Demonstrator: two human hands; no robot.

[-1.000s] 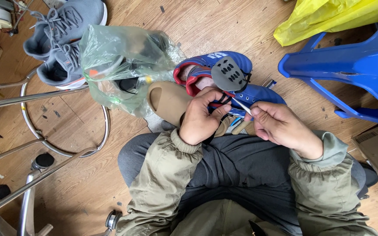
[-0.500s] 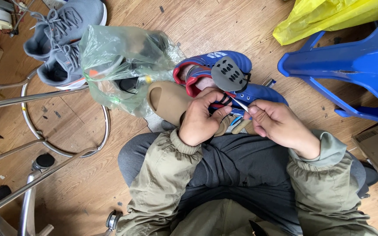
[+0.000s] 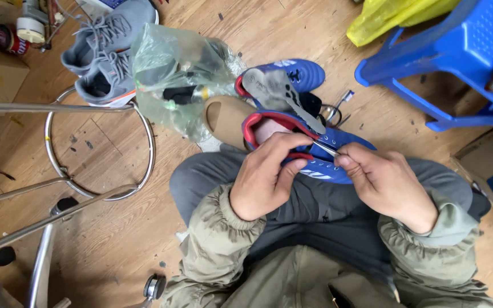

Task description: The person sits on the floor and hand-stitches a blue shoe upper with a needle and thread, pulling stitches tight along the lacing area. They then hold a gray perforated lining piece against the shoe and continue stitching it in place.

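Observation:
A blue sports shoe with a red lining (image 3: 320, 154) rests on my lap. My left hand (image 3: 266, 174) grips its red collar from the left, fingers curled over the edge. My right hand (image 3: 383, 182) pinches a thin metal tool (image 3: 326, 148) whose tip meets the shoe's opening. A second blue shoe (image 3: 292, 74) lies on the floor beyond, with a grey insole (image 3: 281, 97) propped across it.
A clear green plastic bag (image 3: 172, 74) with items inside and a pair of grey sneakers (image 3: 106, 51) lie at the far left. A metal stool frame (image 3: 87, 154) stands left. A blue plastic stool (image 3: 446, 63) and a yellow bag (image 3: 395, 17) are at the right.
My hands have shifted slightly on the shoe; the right hand with the metal tool has drawn a little closer to the shoe's opening.

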